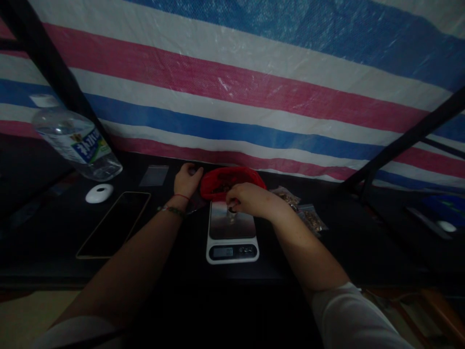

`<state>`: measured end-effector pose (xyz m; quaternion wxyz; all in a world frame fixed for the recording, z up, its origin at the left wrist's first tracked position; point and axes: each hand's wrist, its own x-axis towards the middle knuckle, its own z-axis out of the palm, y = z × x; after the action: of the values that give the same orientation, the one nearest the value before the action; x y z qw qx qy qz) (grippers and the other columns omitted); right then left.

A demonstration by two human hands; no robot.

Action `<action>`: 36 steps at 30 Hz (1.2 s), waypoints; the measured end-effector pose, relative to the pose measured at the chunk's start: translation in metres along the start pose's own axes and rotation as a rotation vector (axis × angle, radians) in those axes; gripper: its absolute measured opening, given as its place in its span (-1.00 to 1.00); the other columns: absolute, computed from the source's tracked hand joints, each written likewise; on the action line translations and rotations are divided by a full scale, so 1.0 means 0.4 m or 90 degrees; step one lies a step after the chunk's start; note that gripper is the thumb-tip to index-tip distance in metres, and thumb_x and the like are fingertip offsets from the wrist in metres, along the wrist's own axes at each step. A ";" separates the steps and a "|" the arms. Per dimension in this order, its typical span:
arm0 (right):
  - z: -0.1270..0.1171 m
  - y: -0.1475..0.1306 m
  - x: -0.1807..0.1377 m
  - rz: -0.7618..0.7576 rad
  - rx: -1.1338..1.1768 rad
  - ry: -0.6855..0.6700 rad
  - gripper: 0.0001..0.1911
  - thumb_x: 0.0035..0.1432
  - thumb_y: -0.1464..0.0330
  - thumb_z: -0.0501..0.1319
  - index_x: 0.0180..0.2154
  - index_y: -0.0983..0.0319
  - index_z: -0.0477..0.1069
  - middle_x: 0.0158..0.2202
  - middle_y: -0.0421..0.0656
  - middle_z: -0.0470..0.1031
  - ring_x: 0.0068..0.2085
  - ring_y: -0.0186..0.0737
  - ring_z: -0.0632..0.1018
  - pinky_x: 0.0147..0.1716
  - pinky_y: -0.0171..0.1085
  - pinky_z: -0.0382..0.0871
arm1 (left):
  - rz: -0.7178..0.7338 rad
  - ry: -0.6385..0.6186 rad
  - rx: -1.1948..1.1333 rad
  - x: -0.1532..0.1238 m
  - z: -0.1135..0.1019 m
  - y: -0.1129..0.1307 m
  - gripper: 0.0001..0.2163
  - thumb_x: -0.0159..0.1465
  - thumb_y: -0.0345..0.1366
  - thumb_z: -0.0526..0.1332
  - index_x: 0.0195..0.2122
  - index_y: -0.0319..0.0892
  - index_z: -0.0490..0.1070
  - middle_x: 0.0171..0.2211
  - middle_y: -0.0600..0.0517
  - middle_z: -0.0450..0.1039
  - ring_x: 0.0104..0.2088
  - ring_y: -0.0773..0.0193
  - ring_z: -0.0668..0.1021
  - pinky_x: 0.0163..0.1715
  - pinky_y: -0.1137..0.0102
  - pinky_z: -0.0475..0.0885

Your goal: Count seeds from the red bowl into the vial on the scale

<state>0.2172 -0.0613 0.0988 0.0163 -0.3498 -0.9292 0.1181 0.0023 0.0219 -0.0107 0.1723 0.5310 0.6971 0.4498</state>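
Observation:
My right hand (243, 198) is over the back of the scale's metal plate, fingers pinched at a small shiny piece (231, 211) whose kind I cannot make out. Beneath it lies the white digital scale (232, 254), its display lit with digits too dim to read surely. Just behind the scale is a red container (211, 185) with small dark bits inside, partly covered by my right hand. To its left, my left hand (187, 179) rests with curled fingers, a dark spot showing at the fingertips. A clear plastic bag (195, 205) lies beside my left wrist.
Small bags of brownish pieces (311, 219) lie right of the scale. On the left are a phone (114, 225), a white rounded object (99, 193), a flat clear zip bag (154, 176) and a large plastic bottle (78, 140). A striped sheet (232, 97) hangs behind the black table.

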 end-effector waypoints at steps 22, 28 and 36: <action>-0.011 0.001 -0.001 -0.009 0.015 0.017 -0.80 0.10 0.43 0.21 -0.20 0.25 0.51 -0.21 -0.11 0.53 -0.21 -0.22 0.50 -0.21 -0.32 0.25 | 0.014 0.009 0.007 -0.001 0.000 0.001 -0.55 0.12 0.02 0.18 -0.06 -0.16 0.41 -0.20 -0.09 0.51 -0.20 0.14 0.53 -0.17 0.31 0.39; 0.010 0.000 0.005 0.039 -0.012 -0.077 -0.68 -0.08 0.36 0.37 -0.20 0.25 0.50 -0.23 -0.10 0.53 -0.27 -0.20 0.50 -0.34 -0.33 0.25 | 0.006 0.005 0.004 0.000 0.000 0.001 -0.55 0.12 0.03 0.18 -0.06 -0.16 0.41 -0.21 -0.08 0.51 -0.21 0.13 0.53 -0.18 0.30 0.40; -0.036 -0.024 -0.025 0.044 -0.020 0.000 -0.73 0.15 0.32 0.19 -0.14 0.30 0.48 -0.15 -0.01 0.52 -0.16 -0.17 0.51 -0.19 -0.30 0.29 | 0.009 0.006 0.017 -0.002 -0.002 0.006 -0.55 0.14 0.02 0.16 -0.05 -0.17 0.41 -0.18 -0.09 0.51 -0.20 0.14 0.54 -0.19 0.33 0.40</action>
<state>0.2202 -0.0719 0.1155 0.0069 -0.3816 -0.9184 0.1043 0.0036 0.0208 -0.0087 0.1586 0.5361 0.7002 0.4440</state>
